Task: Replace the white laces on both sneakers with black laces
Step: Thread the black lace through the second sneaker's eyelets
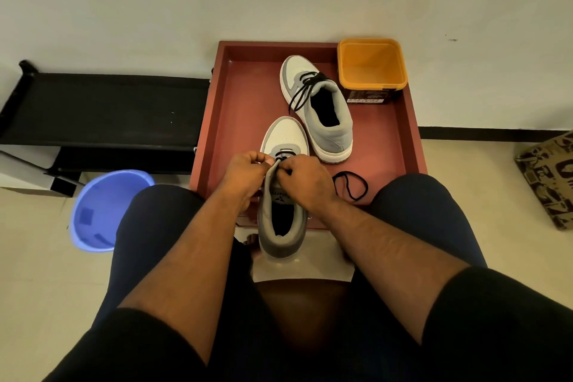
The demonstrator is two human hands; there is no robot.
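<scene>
A red tray is sitting against the wall, holding two sneakers. The far sneaker is lying near an orange tub and is wearing black laces. The near sneaker is hanging over the tray's front edge. The left hand and right hand are both curling at its tongue, pinching the black lace there. Its loose end is looping on the tray beside the right wrist.
</scene>
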